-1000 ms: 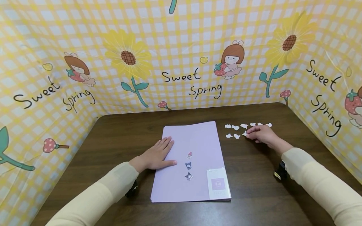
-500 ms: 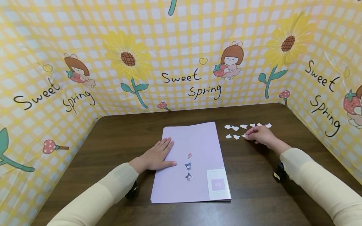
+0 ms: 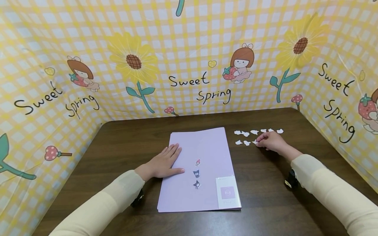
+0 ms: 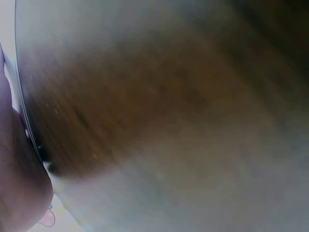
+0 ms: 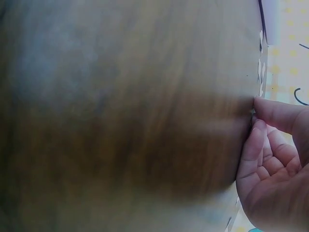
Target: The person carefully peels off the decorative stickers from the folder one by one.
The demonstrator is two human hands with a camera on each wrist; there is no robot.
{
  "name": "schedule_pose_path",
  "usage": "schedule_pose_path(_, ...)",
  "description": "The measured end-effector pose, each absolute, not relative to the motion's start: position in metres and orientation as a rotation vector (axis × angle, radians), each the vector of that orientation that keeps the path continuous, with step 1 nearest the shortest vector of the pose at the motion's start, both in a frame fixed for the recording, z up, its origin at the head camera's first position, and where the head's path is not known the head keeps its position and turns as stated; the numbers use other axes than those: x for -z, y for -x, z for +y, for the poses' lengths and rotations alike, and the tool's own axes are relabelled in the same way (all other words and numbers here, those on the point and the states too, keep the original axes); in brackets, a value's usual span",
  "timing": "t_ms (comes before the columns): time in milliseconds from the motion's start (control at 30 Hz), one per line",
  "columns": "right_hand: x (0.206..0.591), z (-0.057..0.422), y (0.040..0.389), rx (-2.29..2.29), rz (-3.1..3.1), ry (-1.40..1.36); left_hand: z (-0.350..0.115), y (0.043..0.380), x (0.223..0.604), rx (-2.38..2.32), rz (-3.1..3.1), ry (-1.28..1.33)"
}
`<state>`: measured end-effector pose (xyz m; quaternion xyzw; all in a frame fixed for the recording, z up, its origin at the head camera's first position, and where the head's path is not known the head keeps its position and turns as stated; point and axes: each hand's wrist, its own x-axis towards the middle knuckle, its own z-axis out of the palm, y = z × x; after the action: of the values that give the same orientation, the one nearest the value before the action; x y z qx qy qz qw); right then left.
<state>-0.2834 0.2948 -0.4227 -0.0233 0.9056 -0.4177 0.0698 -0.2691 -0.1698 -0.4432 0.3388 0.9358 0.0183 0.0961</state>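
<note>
My left hand (image 3: 161, 163) lies flat with spread fingers on the left side of a stack of pale purple paper (image 3: 203, 144) in the head view. Down the middle of the top sheet runs a column of three small cartoon stickers (image 3: 196, 173). To the right of the paper, my right hand (image 3: 273, 141) pinches a small white cutout sticker (image 3: 255, 142) between thumb and fingers, close over the table. In the right wrist view, the thumb and index fingertips (image 5: 259, 124) nearly meet and mostly hide it. Two more white cutout stickers (image 3: 246, 143) lie just left of the fingertips.
Behind the right hand is a row of several white cutouts (image 3: 254, 132), partly covered by the fingers. A white label card (image 3: 227, 180) sits on the paper's lower right corner. A checked cloth (image 3: 189, 49) rises behind the dark wooden table (image 3: 124, 141).
The right hand has shifted very slightly, and the pinched cutout sits a little lower, nearer the table. My left hand stays in place on the paper.
</note>
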Motion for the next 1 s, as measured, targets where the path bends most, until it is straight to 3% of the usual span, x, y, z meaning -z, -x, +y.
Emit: schedule_pose_path(1000, 0.411, 0.273, 0.284, 1.419, 2.608, 0.100, -0.170, 0.269, 0.442, -0.068, 2.768, -1.014)
